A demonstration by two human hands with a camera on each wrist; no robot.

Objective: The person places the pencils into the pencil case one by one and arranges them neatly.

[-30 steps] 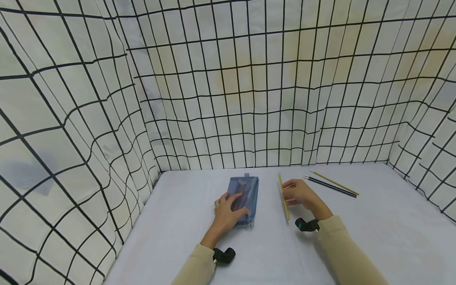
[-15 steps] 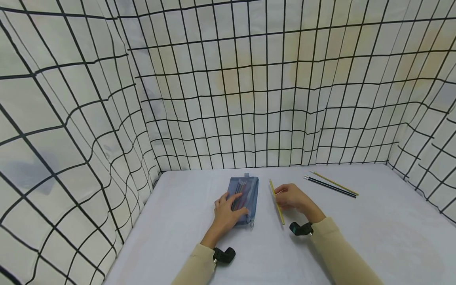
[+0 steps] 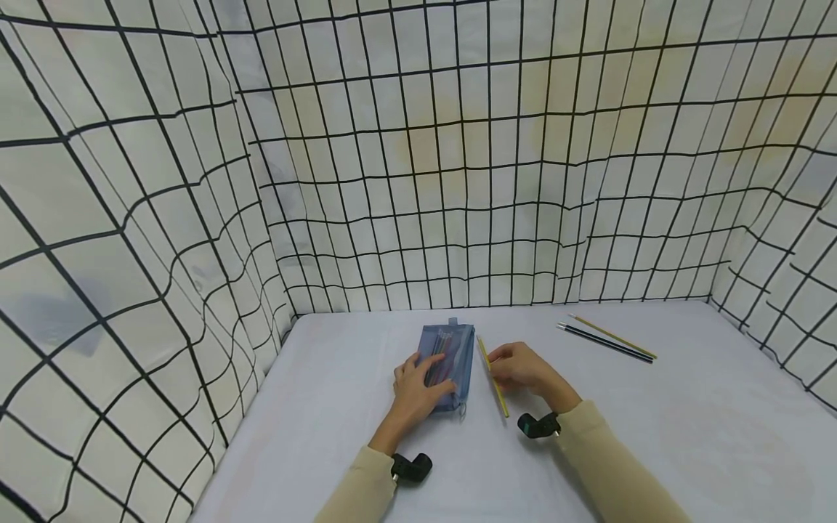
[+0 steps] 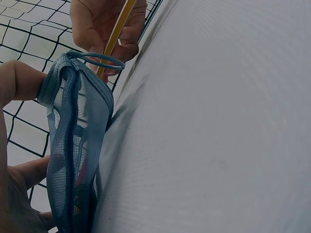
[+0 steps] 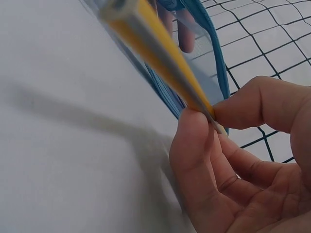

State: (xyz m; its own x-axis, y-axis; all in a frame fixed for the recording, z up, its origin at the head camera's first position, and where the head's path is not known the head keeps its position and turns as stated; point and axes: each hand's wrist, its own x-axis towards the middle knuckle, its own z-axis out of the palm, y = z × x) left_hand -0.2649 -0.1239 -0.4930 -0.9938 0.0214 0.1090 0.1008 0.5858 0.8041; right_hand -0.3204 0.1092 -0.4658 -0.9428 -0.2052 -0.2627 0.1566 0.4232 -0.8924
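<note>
A blue see-through mesh pencil case [image 3: 463,356] with a zip lies on the table, and several slim pencils show inside it. My left hand [image 3: 413,388] rests on top of the case with its fingers spread; in the left wrist view the thumb [image 4: 22,81] presses on the case near its zipped edge. Between the thumb and fingertips of my right hand [image 3: 526,370] I pinch a yellow pencil [image 3: 493,379], just right of the case. A grey stripe runs along this pencil [image 5: 163,51] in the right wrist view.
Two dark pencils [image 3: 604,343] and another yellow pencil [image 3: 615,335] lie at the back right of the white table [image 3: 706,407]. A black grid net [image 3: 484,218] over white cloth stands behind the table and along both sides.
My right hand has moved left with the yellow pencil, bringing it close to the pencil case. The left hand and the case have stayed in place.
</note>
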